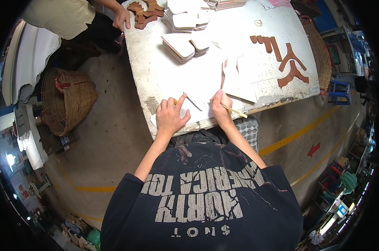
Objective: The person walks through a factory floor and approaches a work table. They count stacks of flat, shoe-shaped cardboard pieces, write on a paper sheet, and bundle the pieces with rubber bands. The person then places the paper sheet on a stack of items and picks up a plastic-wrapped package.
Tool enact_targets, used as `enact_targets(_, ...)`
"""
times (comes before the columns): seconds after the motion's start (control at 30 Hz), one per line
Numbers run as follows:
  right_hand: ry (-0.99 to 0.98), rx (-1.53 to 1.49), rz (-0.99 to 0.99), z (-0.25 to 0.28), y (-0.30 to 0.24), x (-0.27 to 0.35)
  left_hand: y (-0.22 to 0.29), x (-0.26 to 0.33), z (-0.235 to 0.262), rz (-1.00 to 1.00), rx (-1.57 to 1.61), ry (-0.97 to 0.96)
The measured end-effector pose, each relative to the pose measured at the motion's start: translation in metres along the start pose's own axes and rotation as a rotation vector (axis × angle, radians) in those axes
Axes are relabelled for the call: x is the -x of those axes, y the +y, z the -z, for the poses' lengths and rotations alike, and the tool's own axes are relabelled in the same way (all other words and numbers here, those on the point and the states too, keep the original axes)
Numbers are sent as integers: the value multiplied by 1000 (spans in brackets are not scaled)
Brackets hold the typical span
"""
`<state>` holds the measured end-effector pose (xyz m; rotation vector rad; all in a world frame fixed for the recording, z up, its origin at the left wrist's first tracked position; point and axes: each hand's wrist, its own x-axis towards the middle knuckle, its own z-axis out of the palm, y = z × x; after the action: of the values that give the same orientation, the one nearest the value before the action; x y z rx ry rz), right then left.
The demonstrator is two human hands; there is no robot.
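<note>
On the near edge of a worn white table (139,71), my left hand (170,117) lies flat, thumb and index finger apart, pressing on white sheet material (193,118). A short dark-edged strip (193,101) lies just right of its index fingertip. My right hand (221,109) is closed around a slim yellowish stick-like tool (238,112), its rear end sticking out to the right; the tip is hidden. Beyond my right fingers stands a thin brown-edged piece (223,77), next to a pale panel (242,85).
Stacked white pieces (183,21), brown cut pieces (145,14) and brown Y-shaped pieces (292,75) lie farther off. A co-worker's hand (121,17) rests on the far left edge. Wicker baskets (70,100) flank the table; a blue stool (339,92) stands right.
</note>
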<state>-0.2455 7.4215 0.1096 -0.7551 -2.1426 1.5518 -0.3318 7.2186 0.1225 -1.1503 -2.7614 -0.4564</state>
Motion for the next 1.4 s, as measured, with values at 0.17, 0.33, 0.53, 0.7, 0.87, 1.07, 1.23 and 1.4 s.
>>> enact_targets(0.17, -74, -2, 41, -9, 0, -8, 1, 0, 2, -4, -21, 0)
enact_targets(0.33, -94, -6, 74, -13, 0, -11, 1, -2, 4, -18, -15, -2)
enact_targets(0.53, -74, 73, 185, -16, 0, -12, 3, -2, 6, -3, -11, -29)
enact_targets(0.7, -38, 79, 222, -16, 2, -13, 4, -2, 4, 14, -4, -39)
enact_targets(0.87, -46, 79, 204, -15, 3, -13, 3, -2, 4, 5, 0, -33)
enact_targets(1.07, -19, 80, 249, -16, 5, -13, 4, -2, 4, 5, 6, -20)
enact_targets(1.23, -17, 106, 254, -16, 3, -13, 4, -2, 4, 13, 0, -38)
enact_targets(1.4, 20, 65, 212, -13, 0, -12, 4, -2, 5, 5, -4, -35)
